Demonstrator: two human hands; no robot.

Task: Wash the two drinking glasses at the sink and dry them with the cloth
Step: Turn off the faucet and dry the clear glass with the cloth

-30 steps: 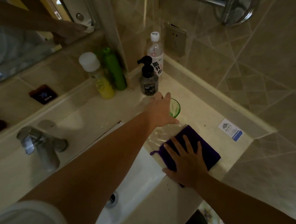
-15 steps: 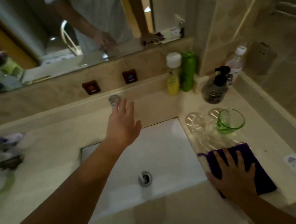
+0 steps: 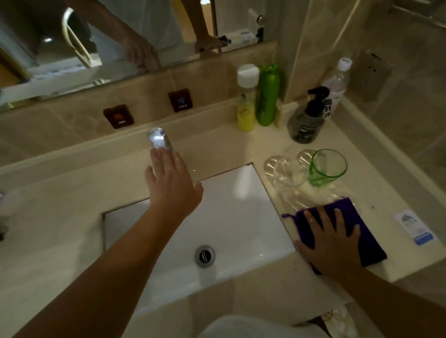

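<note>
Reaching forward over the white sink (image 3: 246, 219), the left hand (image 3: 172, 187) has straight, relaxed fingers whose tips meet the front of the chrome faucet (image 3: 159, 141); it holds nothing. The right hand (image 3: 330, 240) lies flat, fingers spread, pressing on the purple cloth (image 3: 362, 238), which rests on the counter (image 3: 374, 185) just right of the sink's front corner. The cloth's long axis runs from the near right toward the glasses.

Two clear drinking glasses (image 3: 282, 170) stand upright, mouths up, on the counter just right of the sink's rear corner. A green glass (image 3: 326, 166) stands upright on their right side, overlapping them in view. All three sit just beyond the cloth's far edge.

Behind them, against the wall, stand a dark pump bottle (image 3: 306, 122), a clear water bottle (image 3: 338, 83), a green bottle (image 3: 267, 95) and a yellow bottle (image 3: 246, 99) with a white cap. A small printed card (image 3: 414, 227) lies on the counter right of the cloth. Two dark tags (image 3: 150, 108) marked for hot and cold are fixed to the tile ledge above the faucet.
</note>
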